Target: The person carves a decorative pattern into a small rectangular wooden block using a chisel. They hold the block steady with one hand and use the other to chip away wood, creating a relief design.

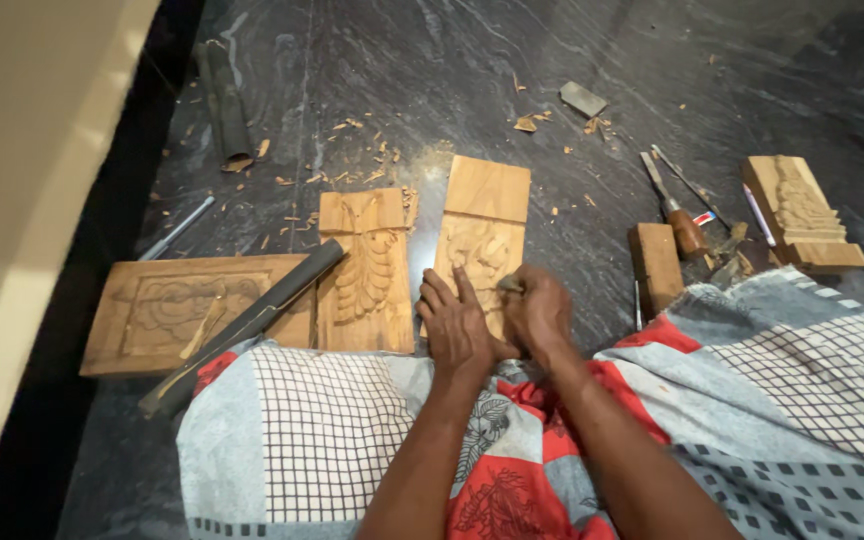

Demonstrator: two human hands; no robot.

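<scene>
A tall carved wooden panel (485, 215) lies on the dark stone floor in front of me. My left hand (455, 325) rests flat on its lower part, fingers spread. My right hand (540, 313) is closed around a small carving tool (508, 286), whose tip touches the panel's relief. Beside it on the left lies a second wooden panel (364, 268) with a leaf carving.
A wide carved board (167, 310) lies at left with a dark metal bar (252, 320) across it. At right are a wooden block (655, 263), chisels (674, 205) and a carved bracket (802, 212). Wood chips litter the floor. A patterned cloth (752, 400) covers my legs.
</scene>
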